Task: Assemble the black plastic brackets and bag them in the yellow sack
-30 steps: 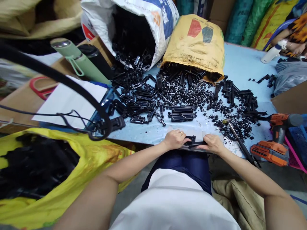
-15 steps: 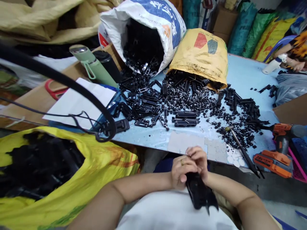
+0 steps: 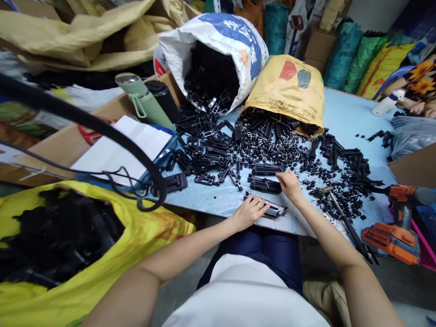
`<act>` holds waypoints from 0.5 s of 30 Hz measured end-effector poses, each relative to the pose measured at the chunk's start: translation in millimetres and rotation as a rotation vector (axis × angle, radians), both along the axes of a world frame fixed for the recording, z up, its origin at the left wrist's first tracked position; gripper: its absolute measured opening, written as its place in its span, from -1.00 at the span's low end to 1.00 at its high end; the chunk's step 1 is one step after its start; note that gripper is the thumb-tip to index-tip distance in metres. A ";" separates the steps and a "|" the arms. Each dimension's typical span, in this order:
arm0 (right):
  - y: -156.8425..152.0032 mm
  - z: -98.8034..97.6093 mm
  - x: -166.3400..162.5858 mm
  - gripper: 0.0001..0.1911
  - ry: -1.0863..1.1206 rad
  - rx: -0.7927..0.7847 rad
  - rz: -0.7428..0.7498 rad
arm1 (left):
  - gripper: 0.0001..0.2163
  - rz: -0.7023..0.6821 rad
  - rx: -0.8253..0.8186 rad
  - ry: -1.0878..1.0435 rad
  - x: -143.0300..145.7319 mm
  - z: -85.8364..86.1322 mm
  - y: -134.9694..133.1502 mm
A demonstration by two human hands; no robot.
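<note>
At the near edge of the blue table [image 3: 344, 106], my left hand [image 3: 250, 211] presses down on a long black plastic bar [image 3: 274, 210], fingers curled over its left end. Just beyond it, my right hand [image 3: 289, 185] grips the right end of another black bar [image 3: 264, 185] with closed fingers. A third bar [image 3: 265, 170] lies right behind that one. A wide heap of small black plastic parts [image 3: 238, 141] covers the table beyond both hands.
A white sack [image 3: 231, 41] and a yellow sack [image 3: 289, 91] lie open, spilling parts. There is a green bottle [image 3: 143, 100], white paper [image 3: 122, 145], a screwdriver [image 3: 344, 218], an orange drill [image 3: 395, 213], and a yellow bag [image 3: 85, 254] of black parts at left. Another person's hand [image 3: 418, 106] is far right.
My hands rose from my lap back to the table. The left now pins a bar at the near edge; the right has reached forward to another bar.
</note>
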State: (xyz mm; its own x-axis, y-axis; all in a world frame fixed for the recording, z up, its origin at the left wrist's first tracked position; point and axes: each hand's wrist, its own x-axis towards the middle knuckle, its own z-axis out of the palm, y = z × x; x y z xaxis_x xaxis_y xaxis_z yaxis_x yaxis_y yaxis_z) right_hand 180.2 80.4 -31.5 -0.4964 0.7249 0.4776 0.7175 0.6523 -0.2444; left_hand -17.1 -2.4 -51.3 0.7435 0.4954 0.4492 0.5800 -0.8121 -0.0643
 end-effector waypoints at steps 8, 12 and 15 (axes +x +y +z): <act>-16.3 -1.1 -31.0 -0.80 -0.207 -0.096 0.022 | -0.76 0.052 -0.016 -0.021 0.3 -2.5 -6.0; -10.8 3.2 -22.4 -0.75 -0.120 -0.079 0.096 | -0.76 0.084 -0.043 -0.016 2.1 -1.3 -8.9; 6.3 20.8 7.3 -0.73 0.027 0.061 -0.040 | -0.77 0.126 -0.087 0.006 4.7 -1.3 -0.9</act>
State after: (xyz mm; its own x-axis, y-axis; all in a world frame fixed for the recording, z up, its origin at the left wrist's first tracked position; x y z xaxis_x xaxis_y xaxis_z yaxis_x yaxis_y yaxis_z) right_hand 187.4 86.8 -10.7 -0.4540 0.7130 0.5344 0.7368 0.6376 -0.2248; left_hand -12.4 -3.3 -52.5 0.6751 0.6221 0.3965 0.6777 -0.7353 -0.0003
